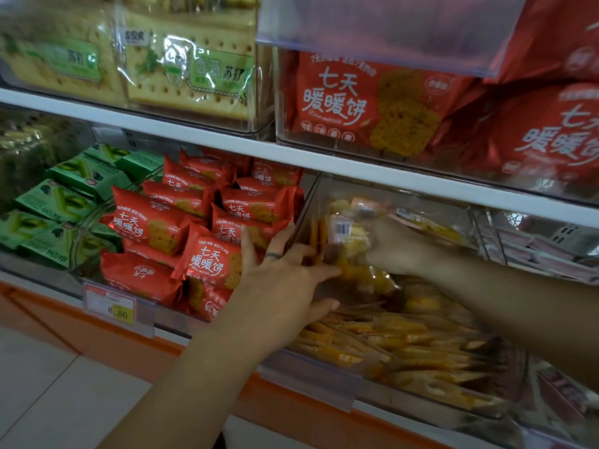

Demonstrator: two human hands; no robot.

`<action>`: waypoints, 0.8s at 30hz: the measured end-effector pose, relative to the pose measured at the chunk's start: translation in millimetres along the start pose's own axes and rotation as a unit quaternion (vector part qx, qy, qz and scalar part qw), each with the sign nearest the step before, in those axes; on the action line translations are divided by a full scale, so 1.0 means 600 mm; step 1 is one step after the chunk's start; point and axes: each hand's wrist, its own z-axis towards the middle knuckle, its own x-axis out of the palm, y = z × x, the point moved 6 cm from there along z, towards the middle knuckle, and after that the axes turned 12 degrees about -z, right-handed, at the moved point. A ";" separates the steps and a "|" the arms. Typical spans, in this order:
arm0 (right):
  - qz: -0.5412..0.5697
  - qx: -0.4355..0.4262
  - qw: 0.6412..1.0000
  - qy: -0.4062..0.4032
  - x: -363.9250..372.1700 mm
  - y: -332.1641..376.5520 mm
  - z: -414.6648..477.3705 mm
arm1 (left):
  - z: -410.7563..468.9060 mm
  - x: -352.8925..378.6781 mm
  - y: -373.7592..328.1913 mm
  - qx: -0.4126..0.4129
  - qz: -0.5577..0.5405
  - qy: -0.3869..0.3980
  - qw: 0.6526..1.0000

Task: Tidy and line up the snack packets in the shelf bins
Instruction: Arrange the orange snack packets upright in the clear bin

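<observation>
A clear bin (327, 367) on the lower shelf holds several flat yellow-orange snack packets (408, 338) lying in a row. My right hand (398, 244) reaches into this bin from the right and grips a small bunch of yellow packets (348, 236) lifted above the rest. My left hand (282, 280) has its fingers spread at the bin's left edge, fingertips touching yellow packets inside, with the palm over the divider beside the red packets (181, 228). The red packets lie heaped in the neighbouring bin.
Green packets (64, 202) fill the bin at far left. The upper shelf carries cracker packs (191, 69) and large red bags (372, 102) in clear bins. A price tag (110, 307) hangs on the shelf front. Pink packets (544, 251) lie at far right.
</observation>
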 end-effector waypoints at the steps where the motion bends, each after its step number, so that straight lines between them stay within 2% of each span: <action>1: 0.005 0.003 0.999 -0.031 -0.007 -0.004 -0.004 | 0.000 0.000 -0.002 -0.002 0.017 0.010 1.000; 4: -0.007 -0.006 0.995 -0.097 -0.020 -0.003 -0.021 | 0.007 0.001 -0.008 -0.022 0.069 0.057 0.996; 7: -0.029 -0.009 0.993 -0.112 -0.016 -0.005 -0.027 | 0.027 -0.002 -0.008 -0.040 0.073 0.090 0.992; 11: 0.008 -0.022 0.993 -0.116 -0.019 -0.016 -0.027 | 0.057 -0.012 0.001 -0.047 0.049 0.069 0.995; 17: 0.056 -0.037 0.989 -0.135 -0.026 -0.025 -0.046 | 0.082 -0.019 -0.020 -0.036 0.133 0.035 0.990; 21: 0.085 -0.037 0.979 -0.183 -0.030 -0.033 -0.056 | 0.096 -0.014 -0.022 -0.037 0.163 0.000 0.986; 24: 0.111 -0.030 0.970 -0.213 -0.031 -0.035 -0.063 | 0.106 -0.013 -0.016 -0.045 0.145 -0.008 0.988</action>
